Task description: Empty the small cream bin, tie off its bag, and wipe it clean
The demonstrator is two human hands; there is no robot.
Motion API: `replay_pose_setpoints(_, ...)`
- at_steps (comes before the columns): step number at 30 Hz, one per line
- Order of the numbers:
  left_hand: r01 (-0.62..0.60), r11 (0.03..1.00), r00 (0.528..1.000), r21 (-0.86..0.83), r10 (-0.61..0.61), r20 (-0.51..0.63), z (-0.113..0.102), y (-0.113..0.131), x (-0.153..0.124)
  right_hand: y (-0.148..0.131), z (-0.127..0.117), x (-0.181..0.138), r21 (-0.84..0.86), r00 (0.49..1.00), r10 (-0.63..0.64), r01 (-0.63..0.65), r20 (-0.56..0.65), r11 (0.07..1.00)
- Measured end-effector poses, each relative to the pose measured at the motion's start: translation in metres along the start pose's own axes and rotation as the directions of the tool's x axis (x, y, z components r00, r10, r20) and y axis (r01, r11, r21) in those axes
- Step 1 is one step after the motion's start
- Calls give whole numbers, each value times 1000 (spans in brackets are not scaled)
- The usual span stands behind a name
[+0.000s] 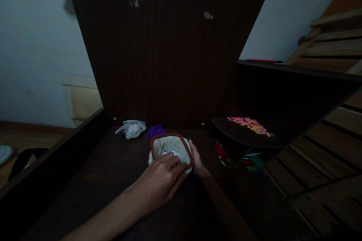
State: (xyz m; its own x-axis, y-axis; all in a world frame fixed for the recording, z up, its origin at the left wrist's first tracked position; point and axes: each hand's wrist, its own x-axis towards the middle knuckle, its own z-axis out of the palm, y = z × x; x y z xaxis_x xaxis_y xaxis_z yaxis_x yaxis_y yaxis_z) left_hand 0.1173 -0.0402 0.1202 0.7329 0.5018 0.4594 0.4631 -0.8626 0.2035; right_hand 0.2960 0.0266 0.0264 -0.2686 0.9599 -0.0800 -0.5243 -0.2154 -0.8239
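Note:
A small square bin with a brown rim [167,134] and a pale bag lining it stands tilted on the dark desktop. My left hand [165,173] reaches over its near edge, fingers curled down into the opening. Some white material [175,153] shows by those fingers; whether they grip it is hidden. My right hand [197,160] holds the bin's right side, thumb and fingers against the rim and wall. Behind the bin lie a purple cloth-like piece [156,131] and a crumpled whitish plastic bag [133,128].
A tall dark back panel [166,52] rises behind the desktop, with a raised edge [53,154] at left. To the right, a curved shelf [234,131] carries a string of pink and yellow pieces [250,125]. Red and green items [256,162] sit below it, beside wooden slats [325,158].

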Motion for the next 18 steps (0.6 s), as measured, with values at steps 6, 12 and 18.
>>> replay_pose_setpoints(6, 27, 996, 1000, -80, -28, -7, 7, -2, -1, 1, 0, -2, -11, 1000, -18, 18, -1, 1000)
replay_pose_setpoints(12, 10, 987, 1000, -161, -12, -10, 6, -4, -2, 0, 2, -1, -32, 997, -63, 62, -41, 998)
replay_pose_setpoints(18, -39, 978, 998, -207, 27, -57, -5, -14, -2, 0, 2, 2, -41, 981, -137, 133, -137, 990)
